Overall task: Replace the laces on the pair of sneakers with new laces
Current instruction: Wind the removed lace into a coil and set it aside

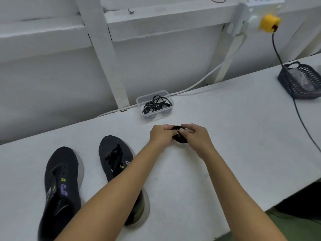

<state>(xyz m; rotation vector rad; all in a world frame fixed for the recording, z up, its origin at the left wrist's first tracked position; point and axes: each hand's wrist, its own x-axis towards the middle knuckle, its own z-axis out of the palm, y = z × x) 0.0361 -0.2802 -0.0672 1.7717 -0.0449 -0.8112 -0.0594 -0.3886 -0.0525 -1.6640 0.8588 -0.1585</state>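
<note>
Starting at my left, the unlaced sneaker lies on the white surface with its eyelets bare, so I judge it is waiting for a new lace. Just beside it, the second sneaker has its black lace in place, partly hidden under my left forearm.

Behind them, near the wall, the clear tub holds a tangle of black laces; whether old or new, I cannot tell.

At centre, my left hand and right hand meet over a small coiled bundle of black lace, fingers of both curled and pinching it between them. I read this as undoing a fresh lace. The next move calls for freeing one end, shaking the coil loose, then carrying it left to the bare shoe.

To the right there is open room on the surface for laying the lace out. Farther right, a black cable trails across toward the front edge, and a dark basket sits near the back. I would keep the lace short of that cable.
</note>
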